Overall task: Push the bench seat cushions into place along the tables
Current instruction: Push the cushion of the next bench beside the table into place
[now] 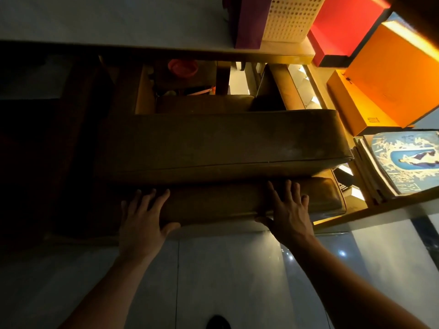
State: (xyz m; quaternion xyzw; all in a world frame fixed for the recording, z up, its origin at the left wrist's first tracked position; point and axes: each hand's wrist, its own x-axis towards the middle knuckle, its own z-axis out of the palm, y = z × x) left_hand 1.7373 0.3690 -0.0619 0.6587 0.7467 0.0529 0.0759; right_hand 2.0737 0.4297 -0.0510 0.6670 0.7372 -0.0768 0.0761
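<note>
Fingers [276, 189] of both hands spread flat, gripping nothing: left hand [142, 219] and right hand [288, 210] press on the lower cushion [225, 203], lower centre of frame. Cushions visible: four. Large cushion [213, 146] lies just above the fingertips, overlapping the lower one. Tiled floor [225, 281] below.

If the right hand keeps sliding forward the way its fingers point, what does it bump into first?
Most likely the big upper cushion. The right hand lies flat on the lower cushion, its fingertips almost touching the bigger one's front edge.
</note>
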